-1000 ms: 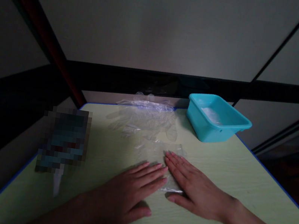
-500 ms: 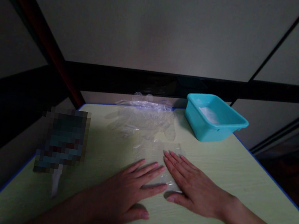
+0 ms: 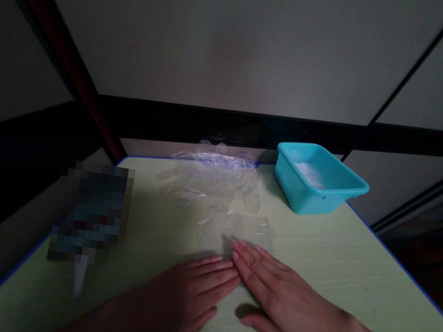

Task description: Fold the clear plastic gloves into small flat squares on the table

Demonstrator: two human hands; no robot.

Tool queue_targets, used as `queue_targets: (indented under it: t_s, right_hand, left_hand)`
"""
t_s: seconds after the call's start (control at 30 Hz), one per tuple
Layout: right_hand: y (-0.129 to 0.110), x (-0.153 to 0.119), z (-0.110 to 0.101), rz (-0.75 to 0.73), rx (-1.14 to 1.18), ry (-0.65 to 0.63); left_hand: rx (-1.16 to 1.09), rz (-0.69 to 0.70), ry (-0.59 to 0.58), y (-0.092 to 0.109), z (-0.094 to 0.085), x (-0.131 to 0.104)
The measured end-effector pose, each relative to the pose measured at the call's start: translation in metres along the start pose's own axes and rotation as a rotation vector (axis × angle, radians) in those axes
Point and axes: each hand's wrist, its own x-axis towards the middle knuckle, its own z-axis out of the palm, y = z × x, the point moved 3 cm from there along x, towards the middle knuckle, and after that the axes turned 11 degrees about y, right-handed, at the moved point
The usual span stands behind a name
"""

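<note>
Left hand: the left hand (image 3: 192, 299) comes in from the lower left, back upward and low over the table (image 3: 359, 277), its fingers straight and pressed together, the thumb close alongside them
Right hand: the right hand (image 3: 290, 303) reaches in from the right, back upward too, four fingers side by side and slanting to the far left, the thumb set apart from them
Fingertips: the two sets meet or nearly meet in the middle, making a shallow peak; whether they press down or hover slightly cannot be told
Clear plastic piece: the clear plastic piece (image 3: 233, 225) lies flat on the table just beyond the fingertips, the right fingers covering its near part
Glove pile: crumpled transparent gloves (image 3: 219, 180) spread behind that piece, reaching the far edge
Blue edge: blue edging (image 3: 402, 269) borders the pale green top, which runs on to the right of the right hand and shows between the left hand and a pixelated item (image 3: 92, 210)
White strip: a white strip (image 3: 78, 275) sticks out below that item
Bin: the turquoise bin (image 3: 311, 200) stands upright at the far right corner, something whitish (image 3: 309, 174) inside, too dim to identify
</note>
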Motion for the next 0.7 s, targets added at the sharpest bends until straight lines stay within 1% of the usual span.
queue_targets:
  t_s: [0.1,0.2,0.33,0.57,0.7]
  right_hand:
    - [-0.001,-0.003,0.004,0.0,0.052,-0.037]
    - [0.002,-0.005,0.007,0.02,0.076,-0.038]
    - [0.005,-0.007,0.006,0.04,0.077,-0.036]
    - [0.004,-0.008,0.005,0.043,0.089,-0.046]
    - [0.005,-0.006,0.002,0.054,0.116,-0.045]
  left_hand:
    - [0.002,-0.048,-0.059,-0.002,0.002,0.0]
    - [-0.011,-0.069,-0.123,-0.005,0.003,0.0]
    - [-0.021,-0.087,-0.16,-0.006,0.003,-0.001]
    - [-0.044,-0.128,-0.166,-0.009,0.003,-0.006]
    - [-0.05,-0.133,-0.104,-0.011,0.001,-0.01]
